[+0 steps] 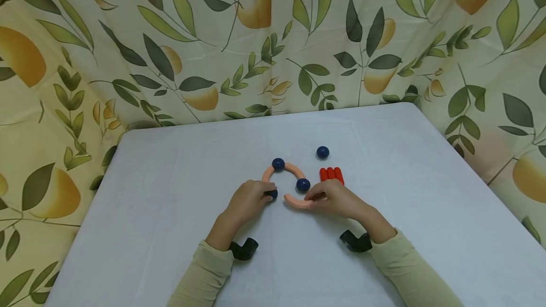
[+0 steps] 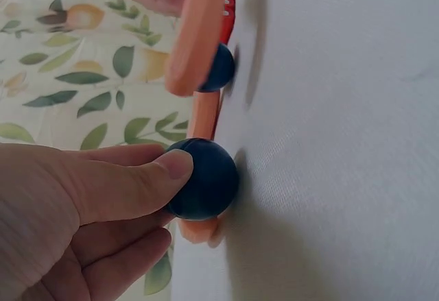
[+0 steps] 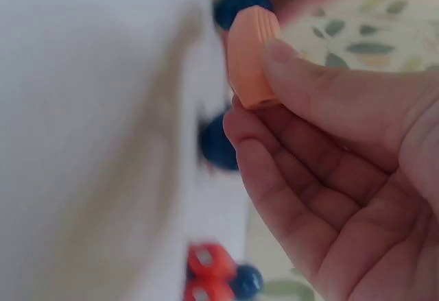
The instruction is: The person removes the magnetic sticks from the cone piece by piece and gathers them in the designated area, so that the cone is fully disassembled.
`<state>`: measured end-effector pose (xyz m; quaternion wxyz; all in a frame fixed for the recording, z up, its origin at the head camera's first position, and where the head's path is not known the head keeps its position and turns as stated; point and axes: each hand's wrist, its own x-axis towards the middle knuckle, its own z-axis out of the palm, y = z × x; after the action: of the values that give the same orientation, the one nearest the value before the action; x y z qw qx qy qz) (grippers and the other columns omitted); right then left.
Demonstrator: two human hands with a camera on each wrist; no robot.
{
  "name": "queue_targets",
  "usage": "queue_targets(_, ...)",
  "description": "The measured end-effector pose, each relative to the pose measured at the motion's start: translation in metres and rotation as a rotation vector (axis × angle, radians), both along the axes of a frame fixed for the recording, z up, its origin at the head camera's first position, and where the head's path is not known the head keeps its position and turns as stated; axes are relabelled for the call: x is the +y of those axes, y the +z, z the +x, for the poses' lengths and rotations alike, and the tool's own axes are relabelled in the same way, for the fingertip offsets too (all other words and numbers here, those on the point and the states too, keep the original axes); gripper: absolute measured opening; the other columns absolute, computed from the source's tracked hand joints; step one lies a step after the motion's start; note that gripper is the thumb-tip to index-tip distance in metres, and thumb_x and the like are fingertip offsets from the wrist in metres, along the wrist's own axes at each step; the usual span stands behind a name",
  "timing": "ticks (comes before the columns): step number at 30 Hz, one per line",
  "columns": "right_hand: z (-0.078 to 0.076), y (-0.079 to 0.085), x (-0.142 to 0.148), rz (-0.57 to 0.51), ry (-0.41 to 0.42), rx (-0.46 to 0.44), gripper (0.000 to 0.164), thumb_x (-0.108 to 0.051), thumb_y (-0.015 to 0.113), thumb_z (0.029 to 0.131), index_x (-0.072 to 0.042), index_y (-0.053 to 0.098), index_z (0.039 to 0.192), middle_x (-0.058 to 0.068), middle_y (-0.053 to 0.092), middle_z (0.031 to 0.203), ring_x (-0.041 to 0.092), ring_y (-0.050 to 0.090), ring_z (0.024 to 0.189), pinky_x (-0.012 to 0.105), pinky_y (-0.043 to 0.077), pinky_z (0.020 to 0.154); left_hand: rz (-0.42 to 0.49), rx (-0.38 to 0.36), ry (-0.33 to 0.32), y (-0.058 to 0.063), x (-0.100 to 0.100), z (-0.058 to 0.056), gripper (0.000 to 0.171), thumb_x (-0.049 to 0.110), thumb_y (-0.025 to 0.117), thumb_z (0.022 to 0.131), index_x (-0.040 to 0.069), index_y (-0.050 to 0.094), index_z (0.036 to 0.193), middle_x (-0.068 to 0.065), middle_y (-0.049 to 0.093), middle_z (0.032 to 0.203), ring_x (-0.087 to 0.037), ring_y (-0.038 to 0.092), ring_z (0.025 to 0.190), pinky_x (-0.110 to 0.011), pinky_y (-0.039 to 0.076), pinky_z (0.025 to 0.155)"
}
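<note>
My left hand (image 1: 249, 200) pinches a dark blue ball (image 2: 206, 181) between thumb and fingers at the near left end of an arc on the table. That arc is made of curved peach-coloured sticks (image 1: 294, 170) joined by a blue ball at the top (image 1: 278, 164) and another at the right (image 1: 303, 185). With thumb and fingers, my right hand (image 1: 339, 199) pinches a loose curved peach stick (image 3: 250, 57). In the left wrist view this stick appears raised off the table, its free end pointing toward the left hand. Fingers hide part of the left ball.
Beyond the right hand lie several short red sticks (image 1: 332, 174) side by side, partly covered by the hand. A separate blue ball (image 1: 323, 152) sits behind them. The white-covered table (image 1: 179, 179) meets a patterned curtain (image 1: 273, 75) at the back and sides.
</note>
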<state>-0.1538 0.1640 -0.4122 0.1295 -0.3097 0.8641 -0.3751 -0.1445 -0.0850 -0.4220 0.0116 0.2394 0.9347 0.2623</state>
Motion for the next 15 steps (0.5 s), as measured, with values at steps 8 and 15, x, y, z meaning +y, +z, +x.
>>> queue_targets(8,-0.011,0.013,0.033,0.008,-0.155,0.065,0.014,-0.001,0.074,0.075,-0.002,0.072,0.09,0.002,0.066,0.085,0.018,0.059,0.077,0.031,0.051,0.071,0.018,-0.007,0.008,-0.002,0.0,0.0,0.031,0.007,0.071,0.079,0.004,0.067,0.109,-0.006,0.065,0.107,-0.022,0.061,0.1,-0.032,0.049,0.081)
queue_targets(15,-0.019,0.017,0.058,0.046,-0.309,0.018,0.016,-0.007,0.073,0.078,0.001,0.071,0.091,0.008,0.067,0.087,0.021,0.061,0.079,0.03,0.051,0.069,0.019,-0.001,0.01,-0.002,0.0,0.0,0.03,0.006,0.071,0.079,0.005,0.068,0.109,-0.005,0.065,0.108,-0.021,0.06,0.101,-0.032,0.048,0.082)
